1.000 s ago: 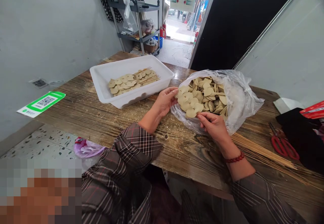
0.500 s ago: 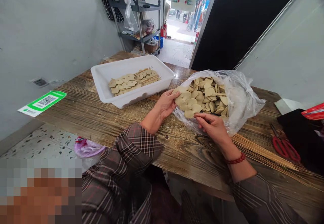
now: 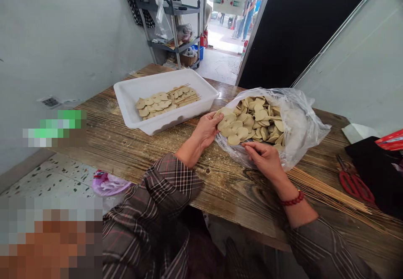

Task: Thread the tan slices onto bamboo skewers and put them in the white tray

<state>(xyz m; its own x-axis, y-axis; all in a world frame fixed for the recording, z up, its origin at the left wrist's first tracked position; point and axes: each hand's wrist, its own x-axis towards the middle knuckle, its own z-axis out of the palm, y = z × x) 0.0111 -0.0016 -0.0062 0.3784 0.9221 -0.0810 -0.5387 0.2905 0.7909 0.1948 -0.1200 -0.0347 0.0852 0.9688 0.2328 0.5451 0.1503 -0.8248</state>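
Observation:
My left hand [image 3: 208, 130] is closed on the left end of an overlapping row of flat, round beige slices [image 3: 233, 127] at the near edge of a clear plastic bag [image 3: 302, 115]. Many loose slices [image 3: 262, 117] of the same kind fill the bag's open mouth. Right of the held row, my right hand [image 3: 264, 157] has thumb and fingertips pinched together, close to the lowest slice. Whatever lies in that pinch is too small to make out. A red bead bracelet [image 3: 294, 198] circles the right wrist.
A white tray [image 3: 132, 117] holding skewered slices [image 3: 157, 104] stands left of the bag on the wooden table [image 3: 132, 144]. Thin bamboo skewers [image 3: 330, 193] lie at the right, near red-handled scissors [image 3: 355, 184] and a black container [image 3: 371, 174]. A shelf cart [image 3: 173, 46] stands beyond the table.
The lowest slices in the held row have shifted slightly left and up, leaving a small gap to my right fingertips. Both hands stay nearly in place.

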